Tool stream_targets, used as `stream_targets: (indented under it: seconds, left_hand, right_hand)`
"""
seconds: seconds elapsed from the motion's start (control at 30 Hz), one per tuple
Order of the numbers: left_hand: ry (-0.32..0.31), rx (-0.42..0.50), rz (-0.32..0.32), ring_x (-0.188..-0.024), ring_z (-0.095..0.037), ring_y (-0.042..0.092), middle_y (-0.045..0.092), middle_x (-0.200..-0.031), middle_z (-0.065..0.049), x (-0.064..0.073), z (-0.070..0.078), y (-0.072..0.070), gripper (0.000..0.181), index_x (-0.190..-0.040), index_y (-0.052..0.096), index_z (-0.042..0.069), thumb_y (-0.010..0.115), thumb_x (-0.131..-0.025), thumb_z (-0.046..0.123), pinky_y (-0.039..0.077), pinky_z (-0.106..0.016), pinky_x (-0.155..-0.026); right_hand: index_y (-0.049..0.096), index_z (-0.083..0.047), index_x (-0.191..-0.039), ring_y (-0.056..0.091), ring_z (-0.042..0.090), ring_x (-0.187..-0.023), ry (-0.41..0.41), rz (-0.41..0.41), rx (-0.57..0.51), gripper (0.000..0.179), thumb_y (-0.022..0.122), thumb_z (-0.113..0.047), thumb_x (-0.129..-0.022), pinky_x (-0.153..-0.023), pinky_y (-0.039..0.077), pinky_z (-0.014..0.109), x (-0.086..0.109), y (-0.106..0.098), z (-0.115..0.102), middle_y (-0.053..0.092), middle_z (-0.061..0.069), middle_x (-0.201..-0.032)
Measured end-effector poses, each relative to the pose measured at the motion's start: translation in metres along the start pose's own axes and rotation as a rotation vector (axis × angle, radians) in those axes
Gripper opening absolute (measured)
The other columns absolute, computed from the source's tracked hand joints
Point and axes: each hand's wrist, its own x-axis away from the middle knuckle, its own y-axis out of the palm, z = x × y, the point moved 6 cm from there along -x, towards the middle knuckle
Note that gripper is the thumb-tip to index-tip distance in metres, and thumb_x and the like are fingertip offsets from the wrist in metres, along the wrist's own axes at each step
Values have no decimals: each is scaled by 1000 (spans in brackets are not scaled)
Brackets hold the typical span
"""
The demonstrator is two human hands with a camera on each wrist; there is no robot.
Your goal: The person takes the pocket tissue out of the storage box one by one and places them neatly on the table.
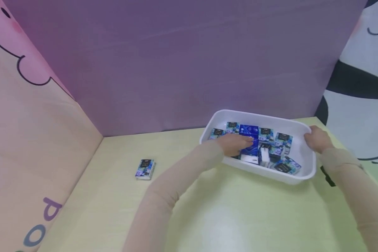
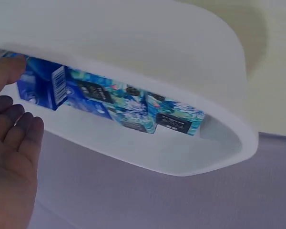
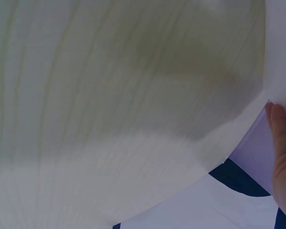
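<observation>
A white plastic bin (image 1: pixel 289 178) holds several small tissue packs, some with a blue-green floral print and black label, some plain dark blue. My right hand (image 1: pixel 318 139) grips the bin's right end by the rim; in the right wrist view only part of that hand (image 3: pixel 283 148) shows at the edge. My left hand (image 1: pixel 234 144) reaches over the bin's near rim, its fingertips overlapping a dark blue tissue pack (image 1: pixel 249 149). In the left wrist view, the thumb lies at the dark blue pack (image 2: pixel 40 83) and the loosely bent fingers (image 2: pixel 26 138) are apart from it.
One floral tissue pack (image 1: pixel 145 169) lies alone on the pale yellow tabletop (image 1: pixel 113 203), left of the bin. A purple backdrop (image 1: pixel 189 70) rises behind the table, with cartoon-printed panels (image 1: pixel 31 122) at both sides.
</observation>
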Motion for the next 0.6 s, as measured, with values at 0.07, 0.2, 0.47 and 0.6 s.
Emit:
stream_targets:
  seconds: [0.07,0.2,0.47,0.6]
  left_hand:
    - [1,-51,-38,-137,-15,26,15,-153,4,-5,0,4,60,-146,22,16,49,-93,13,23,-27,-114]
    - [-28,-50,-109,-141,-15,13,2,-155,3,-14,1,13,68,-148,9,17,45,-92,5,17,-27,-115]
    - [-81,-88,-159,-142,-11,-3,-10,-154,2,-27,1,24,73,-148,-3,17,43,-92,5,8,-23,-116]
    - [-87,-69,-149,-142,-12,-2,-9,-155,0,-33,1,22,74,-147,-3,16,47,-93,18,7,-23,-116]
  right_hand:
    - [25,24,-125,48,54,-96,-6,9,1,54,30,-17,-90,-87,41,62,-1,-1,-1,43,41,-108]
    - [26,24,-125,47,54,-97,-2,8,0,54,29,-16,-90,-88,40,62,-1,-2,-2,42,41,-109]
    - [25,25,-124,49,54,-94,-8,8,6,53,31,-15,-91,-86,42,62,1,-3,-2,43,42,-108]
    - [26,25,-124,51,53,-92,-6,15,-1,52,31,-15,-91,-82,45,60,2,-5,-3,44,42,-106]
